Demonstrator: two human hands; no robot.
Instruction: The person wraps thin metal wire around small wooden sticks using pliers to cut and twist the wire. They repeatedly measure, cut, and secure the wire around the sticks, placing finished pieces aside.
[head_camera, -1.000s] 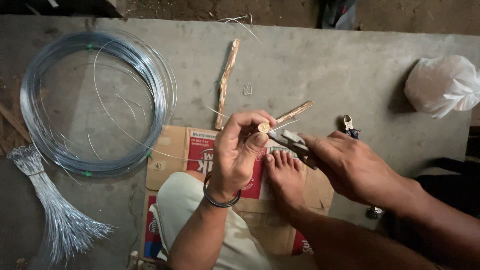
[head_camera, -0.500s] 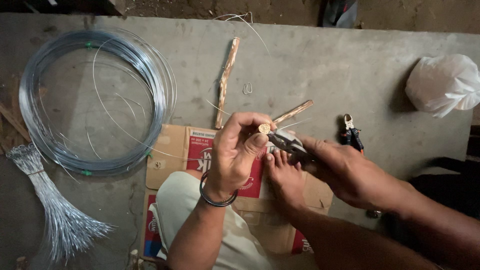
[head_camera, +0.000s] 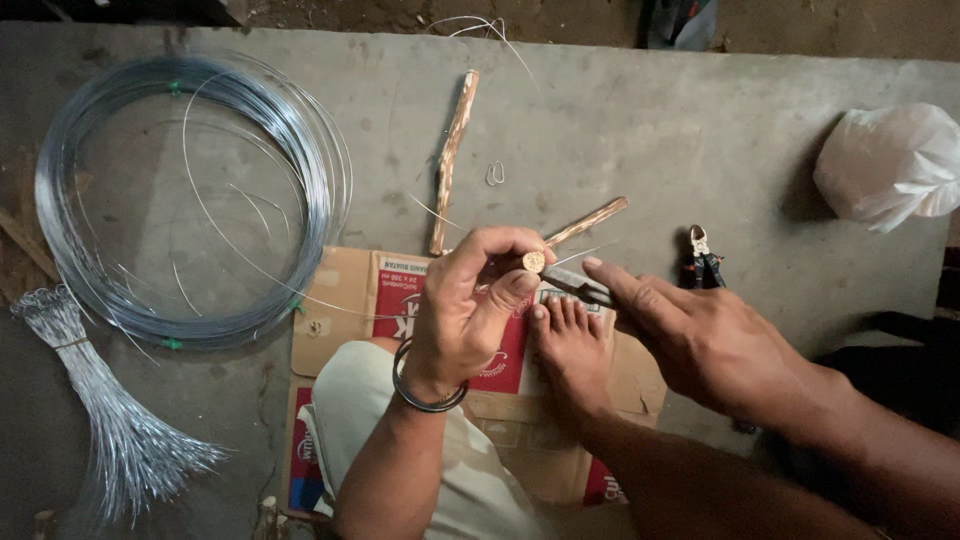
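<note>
Stick (head_camera: 533, 262) end pinched in left hand (head_camera: 470, 310) grip, pliers (head_camera: 580, 290) alongside.

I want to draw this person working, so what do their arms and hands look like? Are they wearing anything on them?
Both arms are bare, with no sleeves and no gloves. The left hand has a thin dark bangle looped round the wrist. The right hand wears nothing that shows: no ring, watch or band. Its forearm runs off the picture's lower right corner into shadow.
</note>
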